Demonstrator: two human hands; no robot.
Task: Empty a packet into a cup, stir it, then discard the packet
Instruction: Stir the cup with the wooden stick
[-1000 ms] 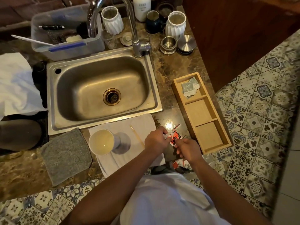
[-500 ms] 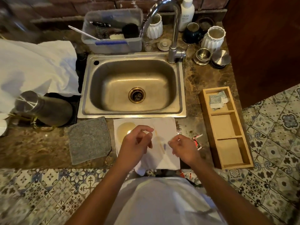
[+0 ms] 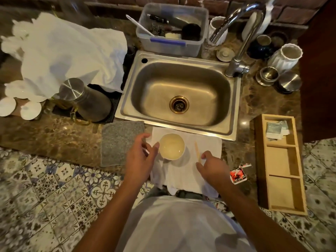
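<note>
Head view: we see the cup (image 3: 172, 146) standing on a white cloth (image 3: 203, 144) on the desk (image 3: 54, 135), just in front of the sink (image 3: 181, 91). It contains a pale liquid. We see the left hand (image 3: 141, 157) beside the cup on its left, fingers spread and loosely curved, the thumb tip at or touching the rim; it grips nothing. We see the right hand (image 3: 211, 167) over the cloth to the right of the cup, fingers relaxed, fingertips at the lower end of a thin stir stick (image 3: 197, 150) lying on the cloth. We cannot tell whether the fingers pinch the stick or merely touch it. The torn red-and-white packet (image 3: 238, 174) lies on the desk, apart from both hands, between the cloth and a wooden tray (image 3: 260, 160). A grey mat (image 3: 120, 140) lies left of the cloth.
</note>
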